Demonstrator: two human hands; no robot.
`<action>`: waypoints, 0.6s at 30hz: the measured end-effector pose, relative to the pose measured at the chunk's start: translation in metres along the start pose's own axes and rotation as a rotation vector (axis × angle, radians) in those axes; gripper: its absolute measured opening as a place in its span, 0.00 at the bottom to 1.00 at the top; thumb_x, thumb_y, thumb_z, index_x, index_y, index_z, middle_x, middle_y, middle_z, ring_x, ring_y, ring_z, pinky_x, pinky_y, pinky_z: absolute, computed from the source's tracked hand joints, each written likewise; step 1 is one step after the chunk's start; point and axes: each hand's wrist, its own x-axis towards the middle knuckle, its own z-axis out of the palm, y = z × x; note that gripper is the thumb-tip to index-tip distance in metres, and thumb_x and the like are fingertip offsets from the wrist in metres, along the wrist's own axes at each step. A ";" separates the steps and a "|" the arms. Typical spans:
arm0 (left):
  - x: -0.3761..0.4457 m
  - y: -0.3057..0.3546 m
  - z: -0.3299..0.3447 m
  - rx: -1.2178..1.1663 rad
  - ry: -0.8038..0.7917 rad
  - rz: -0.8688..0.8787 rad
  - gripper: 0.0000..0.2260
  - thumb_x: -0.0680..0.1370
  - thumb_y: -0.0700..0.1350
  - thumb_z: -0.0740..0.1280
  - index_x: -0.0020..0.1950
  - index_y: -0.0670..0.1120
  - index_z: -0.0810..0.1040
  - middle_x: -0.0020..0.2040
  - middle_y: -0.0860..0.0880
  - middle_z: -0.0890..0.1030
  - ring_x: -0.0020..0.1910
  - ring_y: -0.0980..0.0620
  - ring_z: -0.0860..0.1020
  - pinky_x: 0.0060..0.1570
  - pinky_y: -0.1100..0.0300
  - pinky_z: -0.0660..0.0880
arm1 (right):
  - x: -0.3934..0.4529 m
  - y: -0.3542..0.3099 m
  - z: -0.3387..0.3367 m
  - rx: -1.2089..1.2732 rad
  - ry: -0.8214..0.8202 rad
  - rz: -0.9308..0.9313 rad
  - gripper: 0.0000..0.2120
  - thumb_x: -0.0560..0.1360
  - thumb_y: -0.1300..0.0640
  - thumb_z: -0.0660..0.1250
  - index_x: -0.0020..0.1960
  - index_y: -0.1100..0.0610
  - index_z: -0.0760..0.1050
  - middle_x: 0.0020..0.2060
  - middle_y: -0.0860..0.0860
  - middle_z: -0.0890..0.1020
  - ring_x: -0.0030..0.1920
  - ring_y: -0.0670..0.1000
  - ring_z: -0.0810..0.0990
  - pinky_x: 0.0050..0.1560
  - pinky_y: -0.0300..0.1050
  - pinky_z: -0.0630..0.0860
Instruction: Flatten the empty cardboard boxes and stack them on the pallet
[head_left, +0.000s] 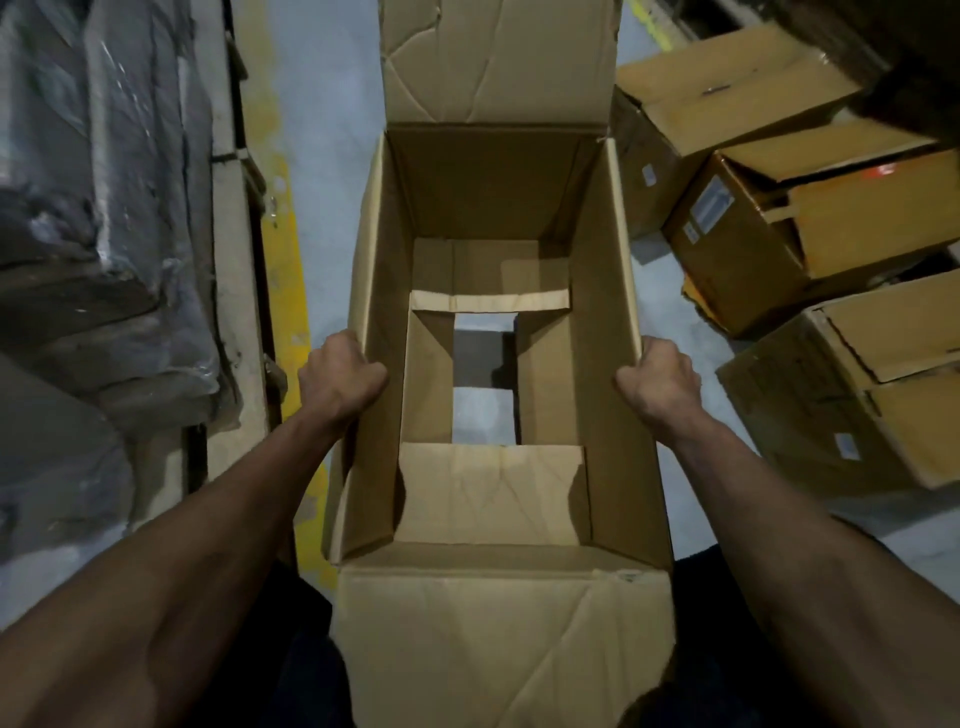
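Two hands: left hand (340, 376) and right hand (660, 382) each grip a long top edge of the box (493, 322), one per side, opposite each other.
Fingers: curled tight over the rims, knuckles up; the fingertips are hidden by the walls, so how deep they hook I cannot tell.
Box position: upright in front of the person, between the arms, its mouth facing the camera; far flap (493, 57) stands up, near flap (498, 639) hangs toward the body.
Bottom: flaps already loose, with the floor (322, 104) showing through a gap in the middle.
Handling: empty single-wall cardboard, so probably light and springy; creased panels suggest it will fold readily along its corners but may buckle if squeezed mid-wall.
Where to hold: likely best on the rims near opposite corners, so that pushing them skews the tube flat.
Risk: the loose bottom flaps may catch and need folding in line.
Other boxes: several (779, 218) lie on the floor to the right, not yet flattened.
Left side: wrapped goods (104, 208) on what may be a pallet; the stacking spot is not clear.
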 end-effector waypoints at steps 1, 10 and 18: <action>-0.004 0.004 -0.006 0.005 0.014 0.011 0.14 0.71 0.42 0.69 0.56 0.43 0.77 0.46 0.43 0.82 0.45 0.40 0.81 0.49 0.43 0.81 | -0.005 -0.002 -0.006 0.010 0.008 -0.004 0.10 0.78 0.57 0.67 0.59 0.54 0.75 0.52 0.57 0.81 0.53 0.62 0.81 0.54 0.61 0.80; -0.044 0.034 -0.011 0.135 0.184 0.185 0.14 0.77 0.39 0.67 0.62 0.42 0.72 0.59 0.40 0.76 0.57 0.41 0.75 0.57 0.45 0.75 | -0.029 0.009 -0.024 0.111 0.042 0.018 0.09 0.79 0.59 0.65 0.58 0.52 0.77 0.50 0.54 0.80 0.50 0.59 0.78 0.51 0.51 0.78; -0.101 0.079 0.085 0.313 -0.506 0.505 0.24 0.81 0.52 0.64 0.76 0.50 0.64 0.75 0.45 0.66 0.72 0.46 0.67 0.69 0.48 0.67 | -0.019 0.016 -0.041 0.164 0.070 -0.023 0.12 0.80 0.60 0.64 0.62 0.54 0.77 0.50 0.52 0.79 0.47 0.54 0.75 0.45 0.45 0.72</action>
